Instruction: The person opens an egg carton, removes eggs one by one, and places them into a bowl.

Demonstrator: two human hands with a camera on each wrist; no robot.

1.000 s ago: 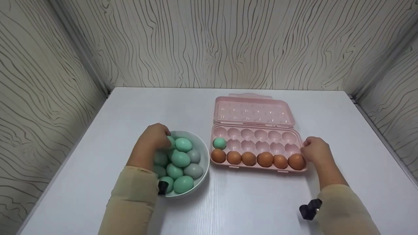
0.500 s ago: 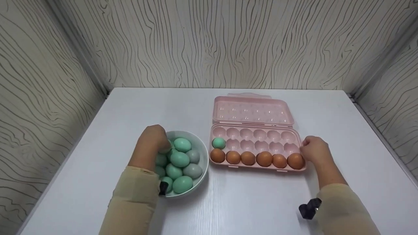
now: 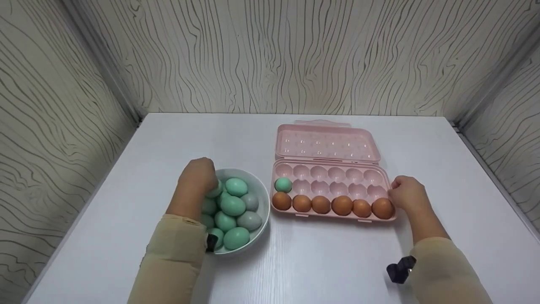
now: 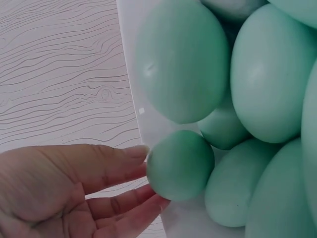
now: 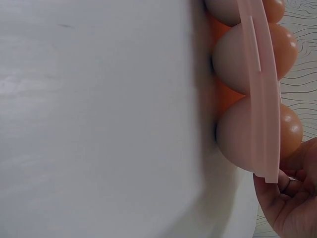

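Observation:
My left hand (image 3: 198, 175) is over the far left side of a white bowl (image 3: 264, 223) of green and greyish eggs. In the left wrist view, its thumb and fingers pinch a small green egg (image 4: 181, 165) at the bowl's edge. A pink egg box (image 3: 295, 213) lies with its lid (image 3: 329, 143) laid back. Brown eggs (image 3: 321, 204) fill its near row, and one green egg (image 3: 283, 184) sits at the left of the middle row. My right hand (image 3: 407, 193) grips the box's right edge, beside the end brown egg (image 5: 291, 130) in the right wrist view.
The bowl stands close to the box's left side on a white table (image 3: 320, 261). Patterned panels (image 3: 270, 59) enclose the back and both sides. Other green eggs (image 3: 236, 238) are heaped in the bowl.
My left hand shifts slightly at the bowl's far left, and the green egg by its fingertips moves a little left and nearer. The right hand stays at the box's edge.

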